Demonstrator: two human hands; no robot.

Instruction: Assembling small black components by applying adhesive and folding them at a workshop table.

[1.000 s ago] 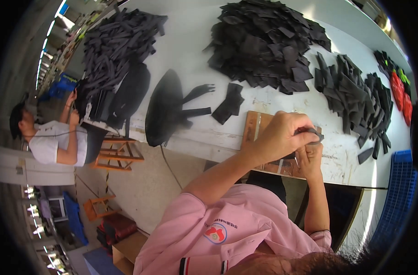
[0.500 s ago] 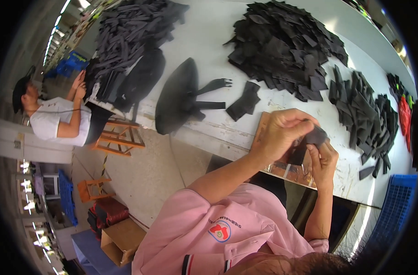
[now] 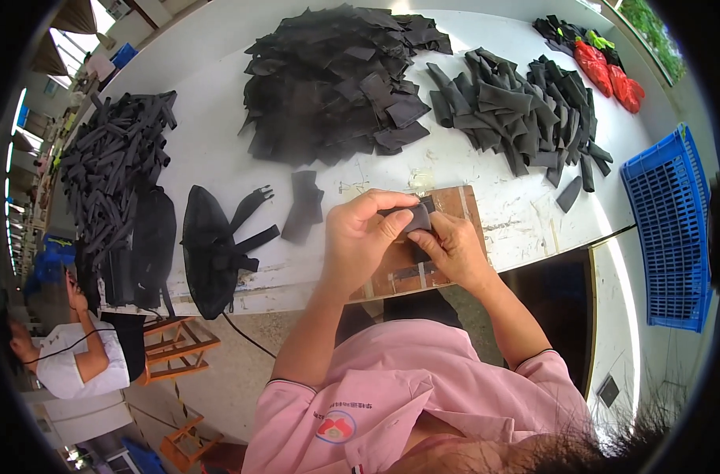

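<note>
White tabletop (image 3: 206, 130) spreads beyond and to both sides of my grip. Straight past my fingers, toward the left, rises the biggest heap of flat dark pieces (image 3: 328, 91); far left of the grip is a pile of narrow dark strips (image 3: 119, 150), and beyond it to the right lies a heap of folded dark pieces (image 3: 502, 103). Well to the right stands a blue crate (image 3: 666, 229). Left of me lies a black padded item with straps (image 3: 207, 253); beneath my grip is a wooden board (image 3: 464, 199).

My left hand (image 3: 364, 237) and right hand (image 3: 458, 249) are each pinched closed, thumb against fingers, on opposite ends of one small dark piece (image 3: 417, 220), just above that board. A single loose piece (image 3: 304, 207) rests just left of them.

Half a second ago more of the held piece's face showed; now my left thumb lies across it and less shows. I judge that I am partway through working this piece, with neither hand ready to give it up.
</note>
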